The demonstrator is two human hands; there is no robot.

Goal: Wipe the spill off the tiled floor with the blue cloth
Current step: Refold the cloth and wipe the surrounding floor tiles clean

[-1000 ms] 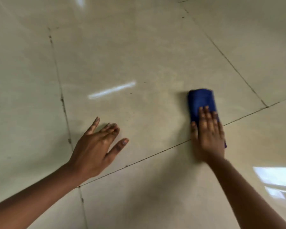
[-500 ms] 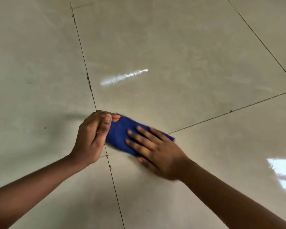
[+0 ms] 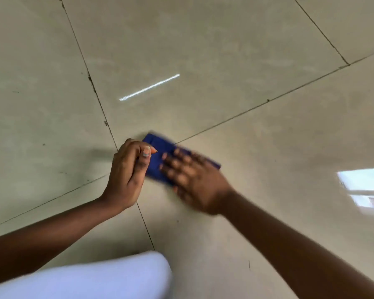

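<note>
A folded blue cloth lies flat on the tiled floor, a deep royal blue rectangle, its far end blurred. It sits right where two dark grout lines cross, covering the meeting corners of the pale beige, glossy tiles.

A thin bright streak of reflected light shines on the tile beyond the cloth, well apart from it. A larger pale window reflection glows near the floor's right side. A knee in white fabric fills the near edge of the scene, below the hands. No spill can be made out on the tiles.

The left hand is curled at the cloth's left end, its grip pinching that edge between thumb and fingers. The right hand, blurred, lies flat on top of the cloth with fingers spread, palm pressing down, its grip unclenched. The cloth shows between the two hands and past the right fingertips.
</note>
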